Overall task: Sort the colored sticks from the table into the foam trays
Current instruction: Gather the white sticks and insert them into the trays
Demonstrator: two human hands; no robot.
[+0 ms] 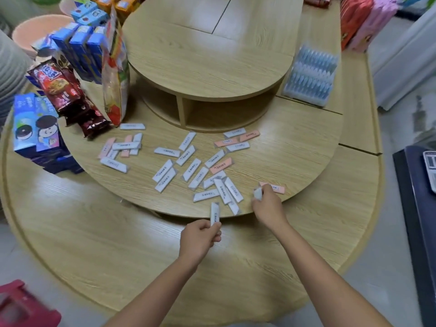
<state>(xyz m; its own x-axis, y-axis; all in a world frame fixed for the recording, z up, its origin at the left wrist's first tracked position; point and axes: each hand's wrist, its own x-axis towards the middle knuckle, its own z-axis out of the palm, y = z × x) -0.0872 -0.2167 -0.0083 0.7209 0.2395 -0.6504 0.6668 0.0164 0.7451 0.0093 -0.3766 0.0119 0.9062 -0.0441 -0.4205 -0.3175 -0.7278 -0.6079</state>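
Wood-grain desk (94,232) in round tiers; the lower tier's front ring lay bare, open room under my arms. White and pink sticks (188,171) were scattered over the middle tier, several right at its front edge. A clear tray (309,76) of blue pieces sat far right; what it held I couldn't tell. My left hand (199,239) pinched one white stick (215,213) upright off the edge. My right hand (267,206) was closed on another white stick (257,193), touching a pink stick (276,187).
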